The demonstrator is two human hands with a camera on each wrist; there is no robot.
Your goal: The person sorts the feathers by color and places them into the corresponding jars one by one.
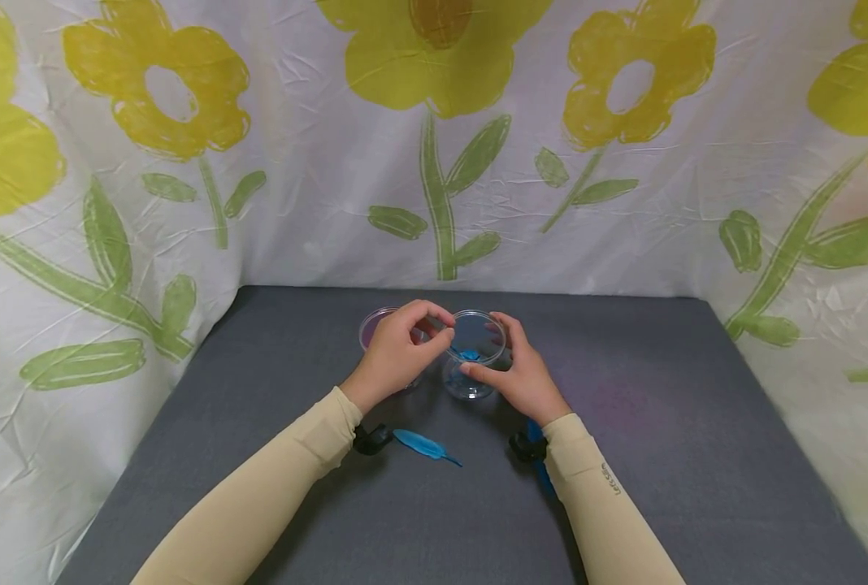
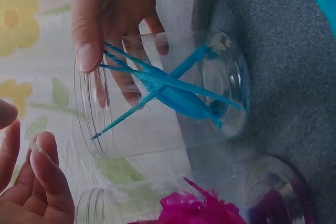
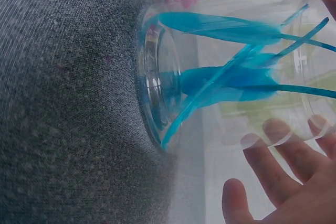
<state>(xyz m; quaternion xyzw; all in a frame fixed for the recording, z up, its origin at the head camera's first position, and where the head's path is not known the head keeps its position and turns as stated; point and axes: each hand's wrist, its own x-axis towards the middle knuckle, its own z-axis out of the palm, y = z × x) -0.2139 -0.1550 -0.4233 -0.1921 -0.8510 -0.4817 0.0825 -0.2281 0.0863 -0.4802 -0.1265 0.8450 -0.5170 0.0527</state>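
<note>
A clear plastic jar [image 1: 469,382] stands upright on the dark cloth with several blue feathers [image 2: 181,95] crossed inside it, some quills reaching its mouth. My right hand [image 1: 518,370] holds this jar from the right, thumb at the near side and fingers round the far side. Above the left of its rim is my left hand [image 1: 403,349], thumb and fingers bent and apart with nothing seen between them. Just left stands a second clear jar [image 1: 375,321], partly behind the left hand, with magenta feathers [image 2: 202,205] in it.
One loose blue feather [image 1: 423,444] lies on the dark cloth [image 1: 375,528] near the left wrist. Another blue piece [image 1: 544,475], mostly hidden, lies under the right wrist. A flowered curtain [image 1: 295,203] hangs behind and at both sides of the table.
</note>
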